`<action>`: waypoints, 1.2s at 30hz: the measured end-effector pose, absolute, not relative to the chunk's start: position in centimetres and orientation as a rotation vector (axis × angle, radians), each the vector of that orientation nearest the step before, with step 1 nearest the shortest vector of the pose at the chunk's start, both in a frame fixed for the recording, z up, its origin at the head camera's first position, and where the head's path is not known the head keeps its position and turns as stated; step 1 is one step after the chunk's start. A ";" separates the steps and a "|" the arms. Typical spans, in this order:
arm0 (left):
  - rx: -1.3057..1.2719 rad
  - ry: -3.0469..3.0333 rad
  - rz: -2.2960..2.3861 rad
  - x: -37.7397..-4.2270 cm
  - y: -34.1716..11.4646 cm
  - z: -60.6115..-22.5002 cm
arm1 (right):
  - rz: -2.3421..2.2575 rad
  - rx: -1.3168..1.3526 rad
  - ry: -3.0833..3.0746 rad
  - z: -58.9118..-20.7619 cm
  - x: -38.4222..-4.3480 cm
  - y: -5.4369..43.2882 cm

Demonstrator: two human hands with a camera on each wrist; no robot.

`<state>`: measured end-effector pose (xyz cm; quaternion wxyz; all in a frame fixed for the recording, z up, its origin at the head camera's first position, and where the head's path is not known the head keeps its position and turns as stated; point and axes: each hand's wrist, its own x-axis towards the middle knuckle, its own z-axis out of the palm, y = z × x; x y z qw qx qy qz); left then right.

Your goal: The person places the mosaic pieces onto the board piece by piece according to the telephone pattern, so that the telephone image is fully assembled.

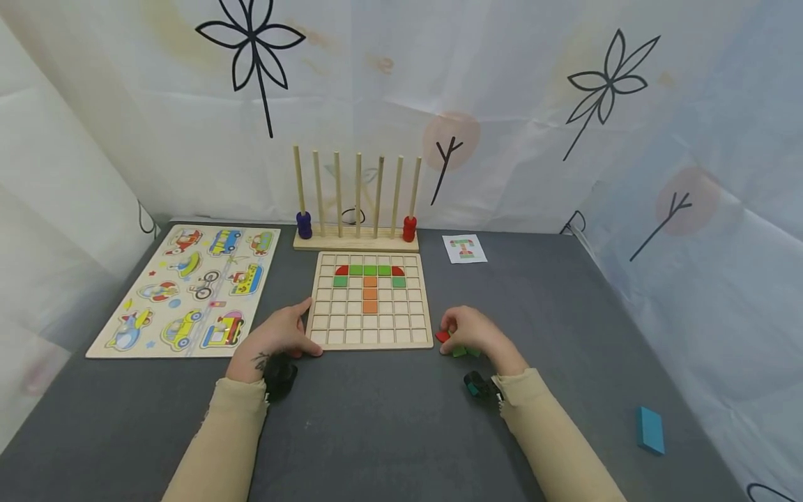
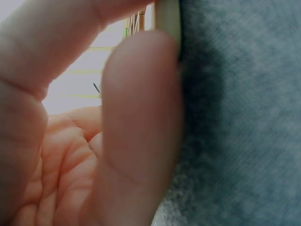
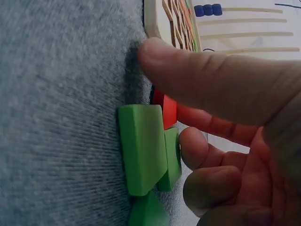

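A square wooden grid board (image 1: 370,346) lies in the middle of the table, with green, red and orange pieces set in its upper cells in a T shape. My left hand (image 1: 279,331) holds the board's front left corner, index finger on the left edge and thumb at the front. To the board's right, my right hand (image 1: 473,331) is over a small pile of loose pieces, thumb and fingers apart and bent. A red piece (image 3: 169,112) shows beneath the thumb, near the index finger. Several green pieces (image 3: 143,150) lie beside it on the cloth.
Behind the board stands a wooden peg rack (image 1: 356,242) with purple and red rings on its end pegs. A vehicle puzzle board (image 1: 216,284) lies left. A pattern card (image 1: 479,252) sits back right, and a blue block (image 1: 650,431) lies far right.
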<state>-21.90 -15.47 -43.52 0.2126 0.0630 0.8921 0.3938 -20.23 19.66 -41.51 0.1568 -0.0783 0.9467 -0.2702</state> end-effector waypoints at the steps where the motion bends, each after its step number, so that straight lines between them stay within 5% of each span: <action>1: 0.174 2.477 1.093 -21.9 -15.5 -43.6 | -0.756 -0.218 2.706 -41.5 -20.3 19.6; 23: 0.168 2.491 1.083 -21.9 -15.5 -43.4 | -0.828 -0.175 2.806 -41.8 -20.5 19.6; 36: 0.195 2.485 1.093 -21.9 -15.6 -43.6 | -1.250 -0.136 2.772 -40.7 -22.2 16.6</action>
